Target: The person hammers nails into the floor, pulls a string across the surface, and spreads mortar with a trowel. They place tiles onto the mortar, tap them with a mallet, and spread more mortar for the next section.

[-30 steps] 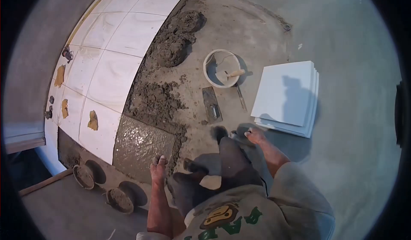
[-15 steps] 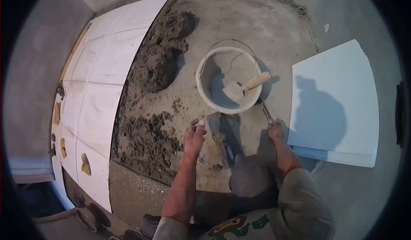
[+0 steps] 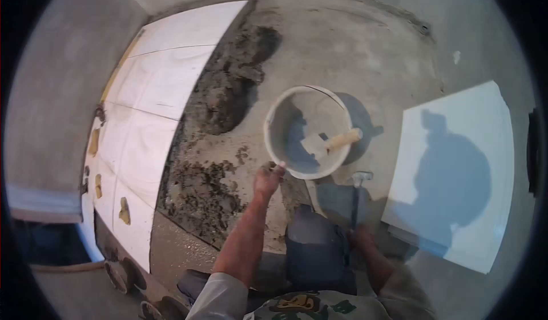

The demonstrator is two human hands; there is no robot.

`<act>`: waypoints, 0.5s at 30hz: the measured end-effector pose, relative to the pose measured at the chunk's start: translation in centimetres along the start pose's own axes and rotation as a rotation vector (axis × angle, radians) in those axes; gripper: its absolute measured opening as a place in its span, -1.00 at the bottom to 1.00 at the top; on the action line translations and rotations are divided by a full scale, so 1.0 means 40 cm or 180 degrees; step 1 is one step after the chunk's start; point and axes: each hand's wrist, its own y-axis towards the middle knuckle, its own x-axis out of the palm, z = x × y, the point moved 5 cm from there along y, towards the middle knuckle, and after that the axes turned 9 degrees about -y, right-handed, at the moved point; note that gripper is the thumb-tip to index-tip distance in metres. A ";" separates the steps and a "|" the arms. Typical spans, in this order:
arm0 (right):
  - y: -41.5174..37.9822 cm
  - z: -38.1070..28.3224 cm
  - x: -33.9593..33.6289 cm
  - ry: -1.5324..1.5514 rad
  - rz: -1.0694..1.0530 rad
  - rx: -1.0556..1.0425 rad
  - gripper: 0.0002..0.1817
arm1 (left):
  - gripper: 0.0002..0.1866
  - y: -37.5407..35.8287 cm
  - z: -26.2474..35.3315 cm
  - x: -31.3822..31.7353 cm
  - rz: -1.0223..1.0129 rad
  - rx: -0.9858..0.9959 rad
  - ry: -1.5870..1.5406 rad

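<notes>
My left hand [image 3: 269, 178] is at the near-left rim of a round, light-coloured bucket [image 3: 271, 140], thumb at the edge and fingers curled against it. Inside the bucket lies a trowel [image 3: 342, 140], its wooden handle resting over the right rim and its blade down in the bowl. Low and to the right, my right hand [image 3: 361, 240] is closed around the dark handle of a hammer [image 3: 355, 206]. The hammer's pale head points away from me, just below and right of the bucket.
White tiles [image 3: 145, 103] cover the floor at left, with several yellowish pieces on them. Heaps of grey mortar [image 3: 222, 106] lie along their edge. At right is a stack of large white tiles [image 3: 456, 171] under my shadow. Round bowls [image 3: 119, 275] stand at lower left.
My left hand has reached the bucket's rim. My right hand has drawn the hammer back towards me, bringing its head into sight. The bucket's wire handle has dropped. The view has shifted.
</notes>
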 end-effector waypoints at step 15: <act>-0.045 -0.532 -0.732 -0.2648 0.2019 -0.1937 -0.47 | -0.54 -0.440 -0.028 -0.490 0.1758 -0.0486 -0.0572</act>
